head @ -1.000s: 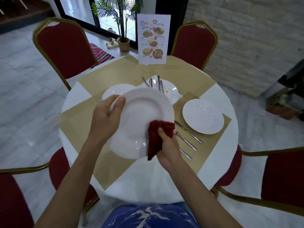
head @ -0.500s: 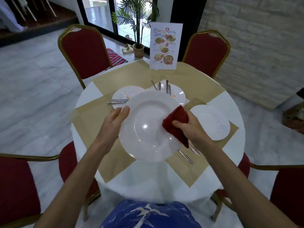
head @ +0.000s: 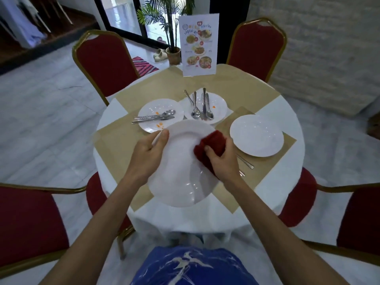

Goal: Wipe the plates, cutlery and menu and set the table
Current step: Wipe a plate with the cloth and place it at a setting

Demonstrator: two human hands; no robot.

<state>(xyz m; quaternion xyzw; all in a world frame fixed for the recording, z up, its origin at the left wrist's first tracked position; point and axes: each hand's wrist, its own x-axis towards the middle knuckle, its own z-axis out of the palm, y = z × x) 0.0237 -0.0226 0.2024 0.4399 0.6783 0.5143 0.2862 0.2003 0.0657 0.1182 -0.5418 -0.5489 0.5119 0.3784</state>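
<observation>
My left hand [head: 149,153] grips the left rim of a large white plate [head: 181,171], held tilted above the round table [head: 287,112]. A dark red cloth [head: 211,147] is pressed against the plate's right side by my right hand [head: 223,161], which grips it. Behind it lie two soiled plates: the left plate [head: 152,110] carries cutlery [head: 154,118] laid across it, and the middle plate [head: 218,101] carries spoons and a knife [head: 200,105]. A clean plate [head: 257,135] sits at the right. The menu card [head: 198,45] stands at the far edge.
Cutlery [head: 245,162] lies on the tan placemat [head: 267,167] beside my right wrist. Red chairs with gold frames [head: 104,62] ring the table on all sides. A potted plant [head: 173,54] stands on the floor beyond the table.
The red cloth has moved from the plate's lower right rim up to its upper right side. My left hand kept its grip on the left rim. The camera pulled back.
</observation>
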